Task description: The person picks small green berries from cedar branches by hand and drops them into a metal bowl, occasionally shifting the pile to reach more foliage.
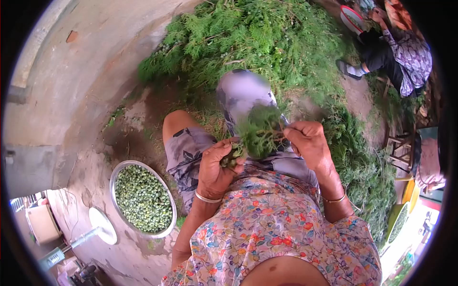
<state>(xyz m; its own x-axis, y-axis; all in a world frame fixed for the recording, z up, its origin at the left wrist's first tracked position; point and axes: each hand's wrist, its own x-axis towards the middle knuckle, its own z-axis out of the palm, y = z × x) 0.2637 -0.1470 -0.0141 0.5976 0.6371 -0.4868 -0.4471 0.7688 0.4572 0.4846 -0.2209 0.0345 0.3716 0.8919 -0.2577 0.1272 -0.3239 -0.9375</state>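
Note:
Over my lap I hold a leafy evergreen sprig [259,138] between both hands; part of it is blurred. My right hand [309,142] pinches its stem end, thumb against the fingers. On the other side, my left hand [215,167] is curled palm up around several small green cones [230,161], its thumb and fingertips near the sprig's foliage. How many cones lie in the palm is partly hidden by the fingers. To my left on the ground stands a round metal basin [113,193], filled with the same kind of small green cones.
A big heap of cut evergreen branches [257,38] lies ahead and continues down the right side. Another person [405,57] sits at the upper right by a red-rimmed basin [344,19]. A pedestal fan [101,226] stands at the lower left, near a wall [90,57].

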